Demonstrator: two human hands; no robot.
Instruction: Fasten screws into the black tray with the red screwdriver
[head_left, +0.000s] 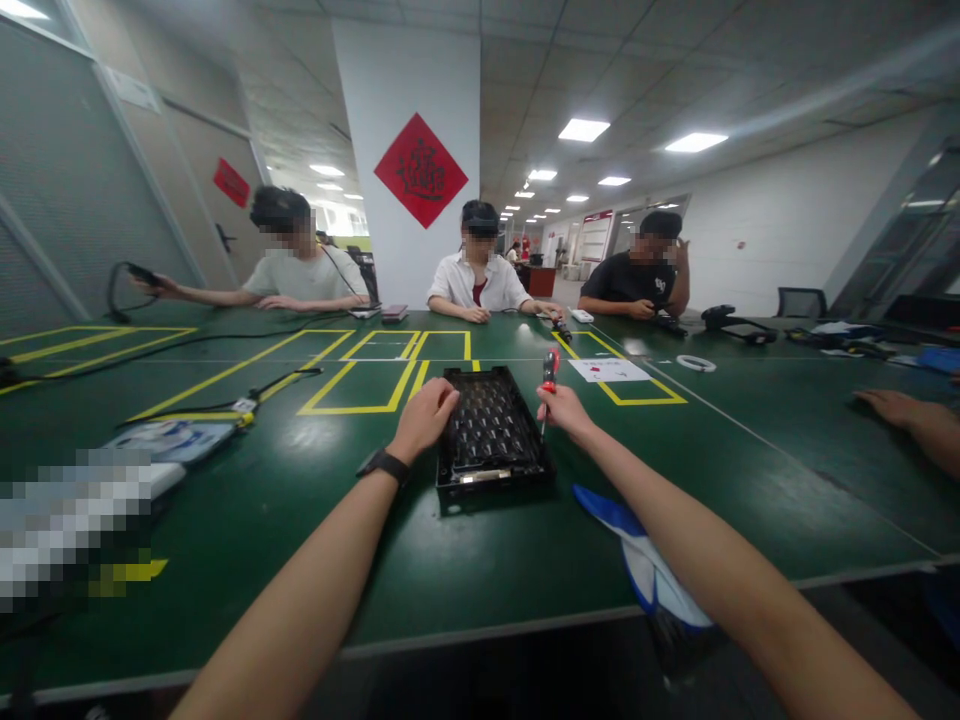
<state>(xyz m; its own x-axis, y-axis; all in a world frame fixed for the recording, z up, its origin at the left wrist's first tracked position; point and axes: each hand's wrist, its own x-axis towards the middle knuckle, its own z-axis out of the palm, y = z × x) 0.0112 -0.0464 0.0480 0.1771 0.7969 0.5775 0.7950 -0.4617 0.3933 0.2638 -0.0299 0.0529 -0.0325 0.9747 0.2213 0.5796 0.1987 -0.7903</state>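
A black rectangular case (491,425) lies on the green table in front of me, its inside showing rows of shiny dark shapes. Along its near end runs a small pale strip (484,477). My left hand (427,415) grips the case's left rim with curled fingers. My right hand (566,410) is closed round a screwdriver (551,368) with a red and black handle. The screwdriver stands nearly upright, shaft down at the case's right edge; its tip is too small to make out. A blue and white cloth-like item (645,555) lies beneath my right forearm.
Yellow tape outlines (352,408) mark the green table (322,500). A white paper sheet (611,370) and a white ring (696,364) lie to the right. Cables and a partly blurred bag (180,438) are at left. Three people sit opposite; another person's hand (889,408) rests at right.
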